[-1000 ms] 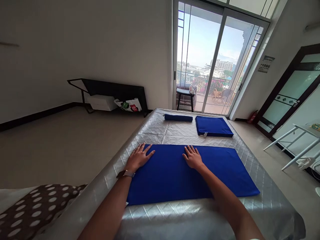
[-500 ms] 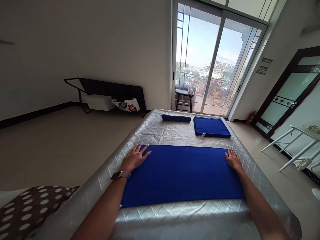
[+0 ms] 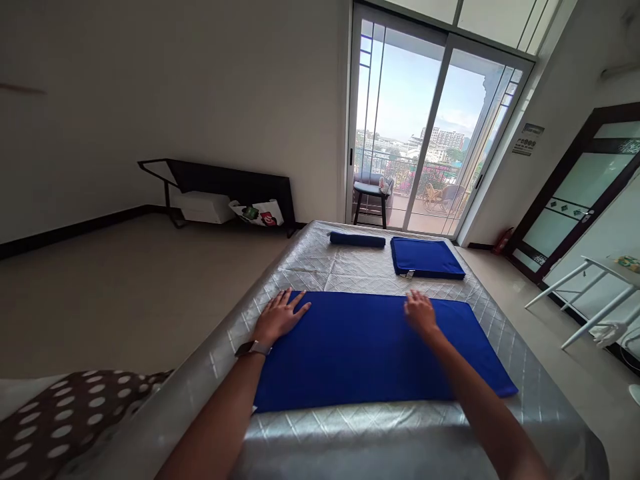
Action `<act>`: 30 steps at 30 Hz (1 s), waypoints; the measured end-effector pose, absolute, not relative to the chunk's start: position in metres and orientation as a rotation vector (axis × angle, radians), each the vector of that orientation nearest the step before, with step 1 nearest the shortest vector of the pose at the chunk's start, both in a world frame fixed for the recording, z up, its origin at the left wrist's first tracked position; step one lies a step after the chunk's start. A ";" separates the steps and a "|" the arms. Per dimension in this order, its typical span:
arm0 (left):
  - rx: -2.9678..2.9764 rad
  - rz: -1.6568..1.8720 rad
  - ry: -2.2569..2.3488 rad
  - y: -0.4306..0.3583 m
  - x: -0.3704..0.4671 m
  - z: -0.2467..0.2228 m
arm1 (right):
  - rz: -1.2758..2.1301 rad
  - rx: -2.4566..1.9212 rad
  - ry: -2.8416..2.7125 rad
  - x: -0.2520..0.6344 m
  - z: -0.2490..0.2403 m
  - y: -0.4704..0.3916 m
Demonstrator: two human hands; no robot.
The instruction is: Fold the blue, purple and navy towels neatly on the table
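Note:
A long blue cloth [image 3: 360,353] lies flat across the mattress [image 3: 385,433], which has a silvery quilted cover. My left hand [image 3: 280,317] rests with spread fingers on the cloth's far left corner; a watch is on that wrist. Over the far edge of the cloth, right of its middle, is my right hand [image 3: 420,312]. Its fingers are loosely stretched, slightly blurred, and hold nothing I can see; whether they touch the cloth I cannot tell. Farther back lie a rolled blue cloth [image 3: 357,239] and a folded blue stack [image 3: 427,257] with a white tag.
A brown polka-dot fabric [image 3: 75,417] lies at the lower left. Against the wall stands a black frame [image 3: 230,180] with a white box [image 3: 205,207] under it. A white-legged table [image 3: 605,270] is at the right. Sliding glass doors [image 3: 435,133] are behind the mattress.
My right hand has left the cloth's far right corner and moved left along the far edge. The left hand stays at its corner. The view has shifted slightly.

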State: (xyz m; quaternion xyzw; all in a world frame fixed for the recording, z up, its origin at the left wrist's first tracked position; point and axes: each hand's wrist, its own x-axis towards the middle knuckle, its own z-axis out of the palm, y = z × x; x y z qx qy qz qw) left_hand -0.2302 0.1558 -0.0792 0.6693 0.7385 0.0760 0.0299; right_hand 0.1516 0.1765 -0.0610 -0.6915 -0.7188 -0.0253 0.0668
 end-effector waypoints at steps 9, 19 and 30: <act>2.105 0.234 2.284 0.156 -0.232 -0.083 | 0.340 -1.806 -2.456 0.091 -0.053 0.152; 2.094 0.206 2.268 0.157 -0.234 -0.081 | 0.142 -2.456 -1.962 0.293 -0.057 0.166; 2.067 0.180 2.261 0.154 -0.232 -0.075 | -0.086 -2.541 -1.726 0.333 -0.076 0.174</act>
